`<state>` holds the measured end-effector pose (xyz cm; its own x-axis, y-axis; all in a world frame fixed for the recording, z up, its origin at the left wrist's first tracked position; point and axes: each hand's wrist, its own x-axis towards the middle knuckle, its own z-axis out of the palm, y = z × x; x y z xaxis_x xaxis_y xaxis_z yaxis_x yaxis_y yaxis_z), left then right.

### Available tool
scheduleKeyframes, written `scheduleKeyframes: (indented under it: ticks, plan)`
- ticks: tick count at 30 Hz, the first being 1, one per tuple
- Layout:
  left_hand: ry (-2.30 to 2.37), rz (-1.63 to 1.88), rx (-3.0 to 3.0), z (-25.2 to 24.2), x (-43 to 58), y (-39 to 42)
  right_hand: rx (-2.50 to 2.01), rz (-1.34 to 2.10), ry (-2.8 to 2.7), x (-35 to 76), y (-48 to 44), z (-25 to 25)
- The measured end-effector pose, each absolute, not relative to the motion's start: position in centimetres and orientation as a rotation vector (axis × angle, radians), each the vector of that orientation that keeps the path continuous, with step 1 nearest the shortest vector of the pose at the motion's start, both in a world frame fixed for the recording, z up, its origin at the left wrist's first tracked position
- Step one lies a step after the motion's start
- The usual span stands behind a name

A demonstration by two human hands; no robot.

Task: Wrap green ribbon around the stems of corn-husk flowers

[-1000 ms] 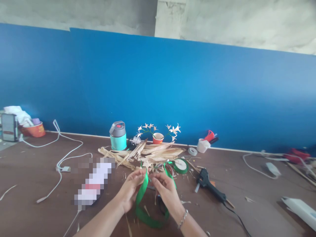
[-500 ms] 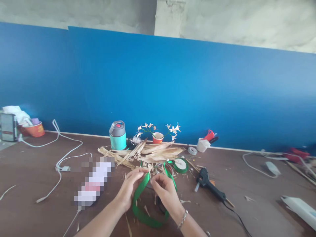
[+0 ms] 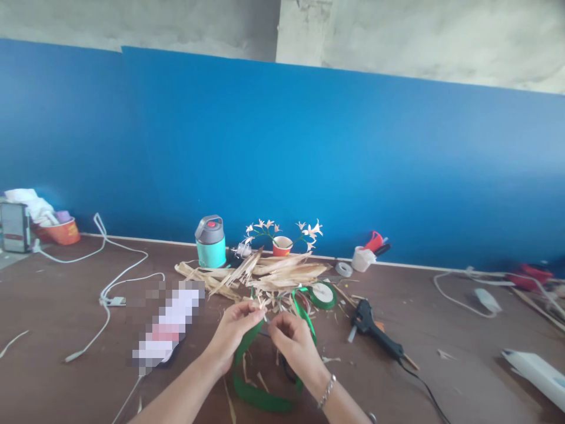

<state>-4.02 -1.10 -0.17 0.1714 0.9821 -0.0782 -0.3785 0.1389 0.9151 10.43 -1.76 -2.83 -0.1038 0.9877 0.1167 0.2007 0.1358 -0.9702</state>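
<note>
My left hand (image 3: 241, 328) is closed in a pinch, with a small pale husk piece (image 3: 261, 305) at its fingertips. Just beside it, the fingers of my right hand (image 3: 293, 341) are pressed together; what they grip is too small to make out. A wide green ribbon (image 3: 260, 399) hangs in a loop below both hands, its upper left part running behind my left fingers. Beyond the right hand, green ribbon also lies by a ribbon spool (image 3: 324, 294). Dried corn husks (image 3: 286, 275) are heaped in front of the hands.
Behind the husks stand a teal flask (image 3: 210, 247) and a paper cup (image 3: 282, 247) with pale flowers on green stems. A black glue gun (image 3: 375, 331) with its cord lies to the right. Left are a blurred-out object (image 3: 170, 327) and white cables (image 3: 106, 291).
The ribbon's upper part has dropped from between my fingertips to behind my left hand, and its loop has shifted slightly left. A small pale piece now shows at the left fingertips.
</note>
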Motion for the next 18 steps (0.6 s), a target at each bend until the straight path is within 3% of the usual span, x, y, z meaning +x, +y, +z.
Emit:
scheduleKeyframes:
  ticks: [14, 18]
  plan:
    - [0.859, 1.198, 0.802, -1.1, -3.6, -1.3, -1.179, 1.168, -1.489, 10.7, -1.8, -2.3]
    - [0.878, 1.355, 0.636, -1.2, -4.6, -0.3, -1.199, 1.127, -1.526, 10.5, -2.0, -2.1]
